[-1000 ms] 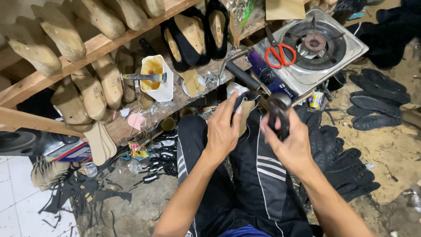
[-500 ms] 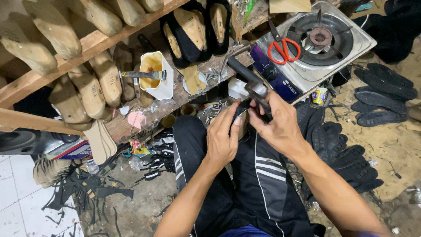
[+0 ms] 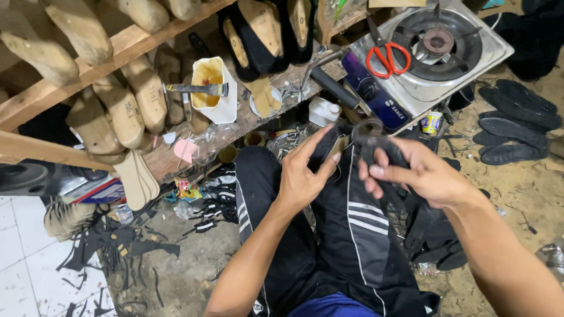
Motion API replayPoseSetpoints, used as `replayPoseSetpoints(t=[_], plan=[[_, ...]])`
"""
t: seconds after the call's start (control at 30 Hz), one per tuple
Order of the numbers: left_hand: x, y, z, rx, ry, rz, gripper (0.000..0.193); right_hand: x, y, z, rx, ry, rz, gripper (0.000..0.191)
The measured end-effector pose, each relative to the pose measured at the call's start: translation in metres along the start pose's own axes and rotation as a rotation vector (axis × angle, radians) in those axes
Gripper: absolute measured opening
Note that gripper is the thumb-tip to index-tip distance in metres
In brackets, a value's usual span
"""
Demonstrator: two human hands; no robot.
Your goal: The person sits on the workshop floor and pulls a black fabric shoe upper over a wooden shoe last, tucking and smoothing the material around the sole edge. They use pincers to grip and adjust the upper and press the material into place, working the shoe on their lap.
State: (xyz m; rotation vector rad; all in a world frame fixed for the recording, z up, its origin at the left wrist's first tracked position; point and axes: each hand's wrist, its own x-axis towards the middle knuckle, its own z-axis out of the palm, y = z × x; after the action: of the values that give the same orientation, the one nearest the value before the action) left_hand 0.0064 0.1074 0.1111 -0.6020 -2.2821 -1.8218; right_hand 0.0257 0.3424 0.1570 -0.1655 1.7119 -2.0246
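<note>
Holding a black strap (image 3: pixel 376 147) over the lap, both hands meet just in front of the low shelf (image 3: pixel 176 152). The right hand (image 3: pixel 423 173) pinches the strap between thumb and fingers near its looped upper end, grip pressed together on it. The left hand (image 3: pixel 305 176) cups a dark shoe piece (image 3: pixel 332 147) just beside the strap, fingers curled round its edge, thumb spread upward; this grip is closed on the piece, though how tightly cannot be told.

The strap's long axis runs from the loop at top down and to the right, under the right palm, so its free length lies on the right hand's side. The loop sits between the two hands, slightly nearer the right.

Whether strap and shoe piece are joined or merely touching is hard to make out: both are black against black trousers (image 3: pixel 352 235). The strap's lower end is hidden by the right hand and merges with dark soles (image 3: pixel 435 235) beside the knee. Red scissors (image 3: pixel 388 58) lie on the stove (image 3: pixel 458 70), well apart, beyond the hands.
</note>
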Motion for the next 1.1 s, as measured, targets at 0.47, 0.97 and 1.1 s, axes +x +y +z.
replayPoseSetpoints(t=[0.47, 0.97, 1.1], plan=[[-0.006, -0.008, -0.004, -0.006, -0.115, 0.124, 0.063, 0.01, -0.003, -0.031, -0.057, -0.227, 0.333, 0.016], [0.0, -0.014, 0.007, -0.019, -0.085, -0.058, 0.054, 0.005, 0.031, 0.01, -0.673, 0.02, -0.16, 0.012], [-0.001, -0.011, 0.02, 0.145, -0.054, 0.023, 0.065, -0.006, 0.02, 0.026, -1.279, 0.142, -0.242, 0.022]])
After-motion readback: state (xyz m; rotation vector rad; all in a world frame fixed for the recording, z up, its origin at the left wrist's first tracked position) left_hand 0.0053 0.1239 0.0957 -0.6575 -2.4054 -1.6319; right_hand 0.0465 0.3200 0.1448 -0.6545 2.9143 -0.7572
